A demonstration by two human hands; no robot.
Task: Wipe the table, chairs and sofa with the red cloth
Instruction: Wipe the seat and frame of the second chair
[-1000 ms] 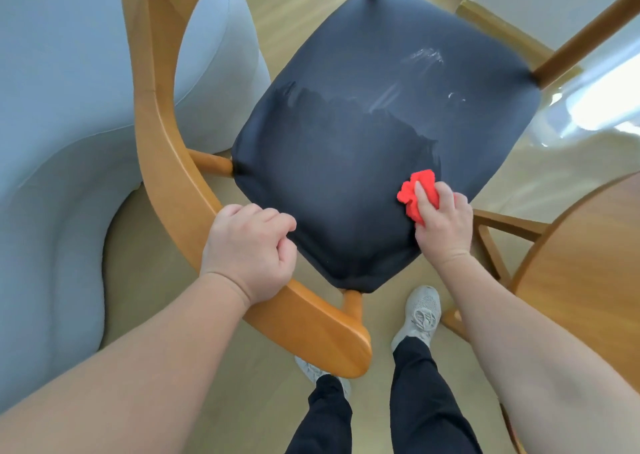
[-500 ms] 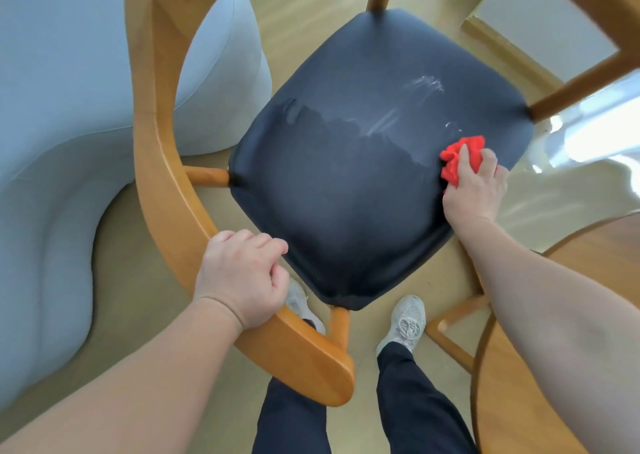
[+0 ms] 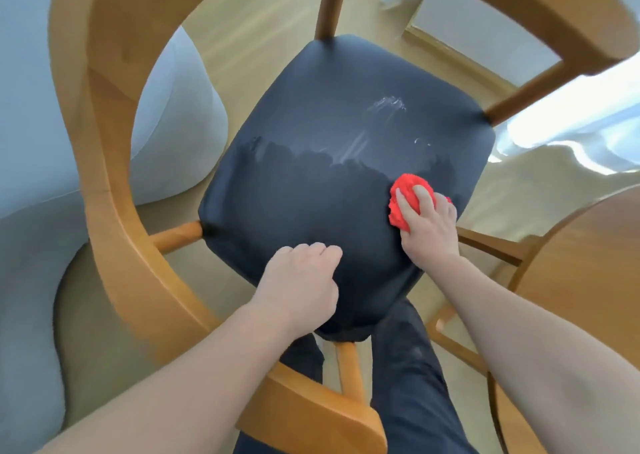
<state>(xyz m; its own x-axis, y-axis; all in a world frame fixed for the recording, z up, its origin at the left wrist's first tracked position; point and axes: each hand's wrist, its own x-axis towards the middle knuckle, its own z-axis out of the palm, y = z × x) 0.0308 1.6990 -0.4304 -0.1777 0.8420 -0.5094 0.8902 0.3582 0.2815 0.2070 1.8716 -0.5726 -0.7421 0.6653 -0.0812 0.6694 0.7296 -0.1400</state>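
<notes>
Right hand (image 3: 427, 226) pressing a bunched red cloth (image 3: 403, 199) flat against the right side of a dark chair seat (image 3: 311, 190) — mid-wipe, apparently. Left hand (image 3: 299, 285) curled in a loose fist, holding nothing, over the seat's near edge. Pale smears further back; wooden frame (image 3: 104, 176) around, grey sofa (image 3: 31, 107) left, round table (image 3: 588, 263) right.

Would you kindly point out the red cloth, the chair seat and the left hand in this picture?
red cloth (image 3: 401, 193): head view, on the bunched fabric left of the fingers.
chair seat (image 3: 311, 193): head view, on the dark middle of the cushion.
left hand (image 3: 301, 283): head view, on the back of the fist.
</notes>
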